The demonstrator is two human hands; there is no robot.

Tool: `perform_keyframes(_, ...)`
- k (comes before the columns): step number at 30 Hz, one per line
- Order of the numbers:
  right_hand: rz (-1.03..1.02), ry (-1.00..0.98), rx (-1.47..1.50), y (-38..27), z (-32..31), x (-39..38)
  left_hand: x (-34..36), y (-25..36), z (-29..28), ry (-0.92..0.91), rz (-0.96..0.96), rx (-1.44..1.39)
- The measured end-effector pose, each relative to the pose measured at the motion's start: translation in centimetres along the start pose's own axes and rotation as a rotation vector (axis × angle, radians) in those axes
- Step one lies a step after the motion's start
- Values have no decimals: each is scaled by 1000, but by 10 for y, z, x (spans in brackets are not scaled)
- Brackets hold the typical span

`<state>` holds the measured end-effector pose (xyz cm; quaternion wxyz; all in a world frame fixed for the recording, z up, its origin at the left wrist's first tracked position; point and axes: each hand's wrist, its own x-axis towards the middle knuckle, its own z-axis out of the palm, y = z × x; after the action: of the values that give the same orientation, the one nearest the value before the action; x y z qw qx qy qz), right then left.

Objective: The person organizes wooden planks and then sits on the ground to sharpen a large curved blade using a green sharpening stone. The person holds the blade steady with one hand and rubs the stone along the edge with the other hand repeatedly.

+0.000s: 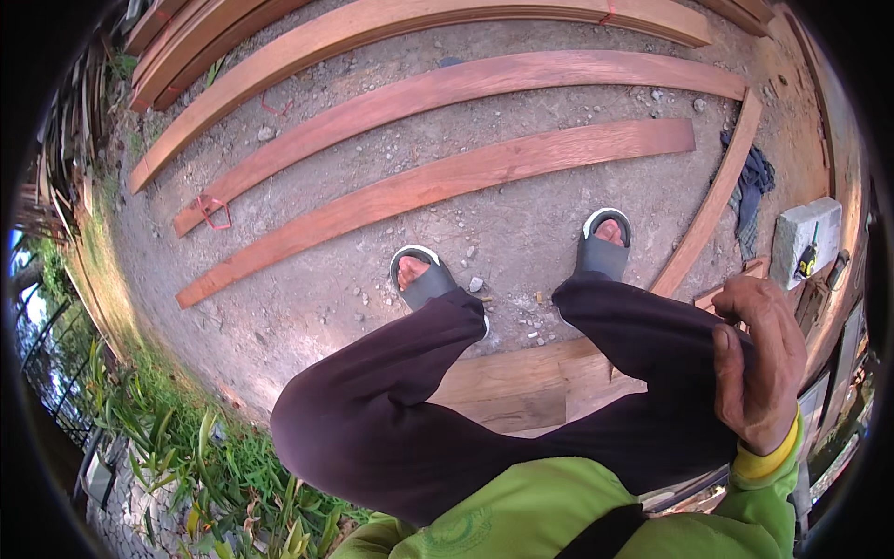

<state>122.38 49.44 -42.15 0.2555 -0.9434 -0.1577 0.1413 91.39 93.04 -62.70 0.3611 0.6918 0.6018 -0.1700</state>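
Observation:
My right hand [764, 368] hangs at the right side, over or against my right thigh in dark trousers [666, 363]. Its fingers curve loosely, with a gap between them and the thumb, and nothing shows in the hand. A yellow cuff and green sleeve [768, 484] lead to it. My left hand is out of sight; only part of a green sleeve [382, 540] shows at the lower edge. Beyond my sandalled feet, a reddish wooden plank [456, 186] lies on the ground, with a longer plank [484, 88] behind it.
Stacked timber [447, 23] lies at the back. A narrow plank [712, 196] slants at the right, near a dark cloth [752, 191]. A pale block [803, 238] carries a yellow-and-black tool [807, 259]. Boards [521, 387] lie beneath me; green plants [196, 466] grow at the lower left.

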Motion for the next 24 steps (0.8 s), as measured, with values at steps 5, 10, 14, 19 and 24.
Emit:
perform_keyframes(5, -81, 282, 6, -16, -4, -52, 35, 19, 0, -67, 160, -76)
perform_keyframes(10, 34, 347, -102, -10, 13, -78, 67, 81, 30, -207, 301, -138)
perform_keyframes(14, 60, 455, -89, -12, -2, -112, 50, 118, 22, -236, 391, -163)
perform_keyframes(19, 32, 777, -99, -14, 9, -115, 29, 166, 36, -300, 490, -183)
perform_keyframes(24, 30, 859, -16, -17, 32, -139, 7, 195, 39, -324, 543, -180)
